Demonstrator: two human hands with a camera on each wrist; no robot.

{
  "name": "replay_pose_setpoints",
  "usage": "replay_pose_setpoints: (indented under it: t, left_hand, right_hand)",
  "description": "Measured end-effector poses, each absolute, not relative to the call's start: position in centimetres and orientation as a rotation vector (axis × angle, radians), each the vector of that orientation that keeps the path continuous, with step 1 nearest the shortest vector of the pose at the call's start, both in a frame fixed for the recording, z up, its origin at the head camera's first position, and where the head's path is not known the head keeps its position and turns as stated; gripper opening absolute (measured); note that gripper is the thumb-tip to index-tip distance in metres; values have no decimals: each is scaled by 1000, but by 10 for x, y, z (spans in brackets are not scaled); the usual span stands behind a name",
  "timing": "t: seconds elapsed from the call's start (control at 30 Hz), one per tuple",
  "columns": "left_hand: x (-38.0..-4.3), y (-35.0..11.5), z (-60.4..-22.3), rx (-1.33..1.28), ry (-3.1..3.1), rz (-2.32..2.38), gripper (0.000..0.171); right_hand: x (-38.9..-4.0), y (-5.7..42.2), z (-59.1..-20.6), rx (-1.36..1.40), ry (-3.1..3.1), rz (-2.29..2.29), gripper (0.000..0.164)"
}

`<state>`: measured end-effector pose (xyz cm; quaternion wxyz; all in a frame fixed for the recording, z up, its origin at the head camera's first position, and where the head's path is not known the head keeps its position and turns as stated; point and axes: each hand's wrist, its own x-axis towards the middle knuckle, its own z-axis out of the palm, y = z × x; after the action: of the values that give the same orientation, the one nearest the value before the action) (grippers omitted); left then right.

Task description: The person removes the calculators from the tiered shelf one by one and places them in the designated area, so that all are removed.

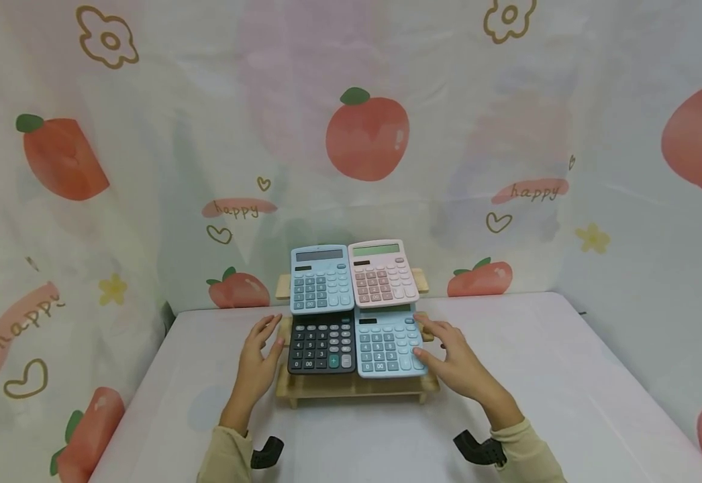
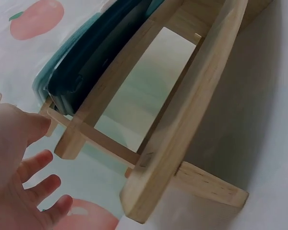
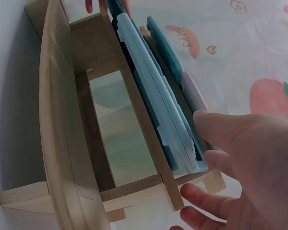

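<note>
A wooden tiered rack (image 1: pixel 357 386) holds calculators in two rows, leaning back. In the upper row are a blue calculator (image 1: pixel 321 278) and a pink calculator (image 1: pixel 383 272). Below them stand a black calculator (image 1: pixel 322 343) and a light blue calculator (image 1: pixel 390 342). My left hand (image 1: pixel 258 362) is beside the rack's left end, next to the black calculator, its fingers spread and holding nothing. At the other side, my right hand (image 1: pixel 456 362) has its thumb and a fingertip at the right edge of the lower light blue calculator, without a visible grip around it.
The rack stands on a white table (image 1: pixel 508 349). Behind it hangs a fruit-patterned cloth (image 1: pixel 351 208). A black strap piece (image 1: pixel 268 453) is at my left wrist and another black piece (image 1: pixel 478 448) at my right wrist.
</note>
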<state>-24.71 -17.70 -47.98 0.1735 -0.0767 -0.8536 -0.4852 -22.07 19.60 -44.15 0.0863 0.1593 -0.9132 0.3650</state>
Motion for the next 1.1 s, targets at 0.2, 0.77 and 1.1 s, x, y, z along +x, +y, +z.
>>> replay_pose_setpoints:
  t: [0.2,0.77,1.1]
  left_hand:
    - [-249,-176,-483,-198,-2420,-1424,44]
    - [-250,-172,-490,-230,-2424,-1403,41]
    - [-248,-172,-489,-227,-2454,-1371,39]
  right_hand:
    - [-222,196,-443,491,-2712,1085,57]
    - [-222,200,-439,488,-2736,1121,52]
    - [-227,209,-443,533,-2766,1293,52]
